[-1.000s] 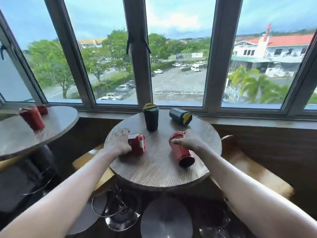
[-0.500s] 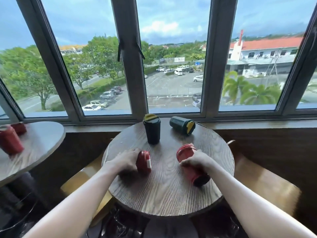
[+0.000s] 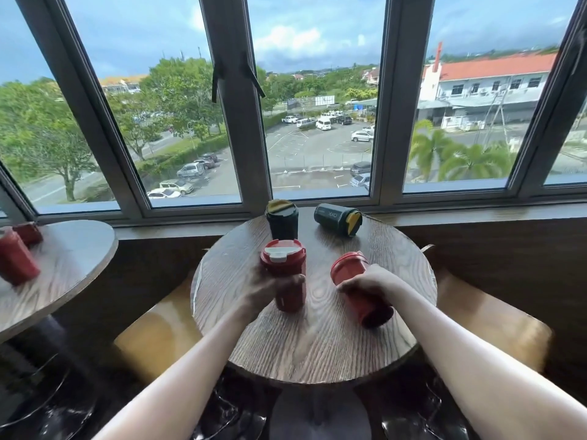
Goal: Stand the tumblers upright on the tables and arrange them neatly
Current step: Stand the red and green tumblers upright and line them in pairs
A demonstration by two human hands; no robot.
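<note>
On the round wooden table (image 3: 317, 344) my left hand (image 3: 263, 289) grips a red tumbler with a white lid tab (image 3: 284, 265), which stands upright. My right hand (image 3: 370, 281) grips a second red tumbler (image 3: 352, 274) that leans, lid toward the window, base toward me. Behind them a dark green tumbler with a yellow lid (image 3: 282, 219) stands upright. Another dark green tumbler (image 3: 336, 219) lies on its side at the back right.
A second round table (image 3: 73, 249) at the left carries two red tumblers (image 3: 14, 255), blurred. Wooden seats (image 3: 489, 319) flank the near table. A window sill and wall run just behind both tables.
My left hand has turned its red tumbler from lying on its side to standing upright. My right hand has tipped the other red tumbler partly up. The camera moved closer.
</note>
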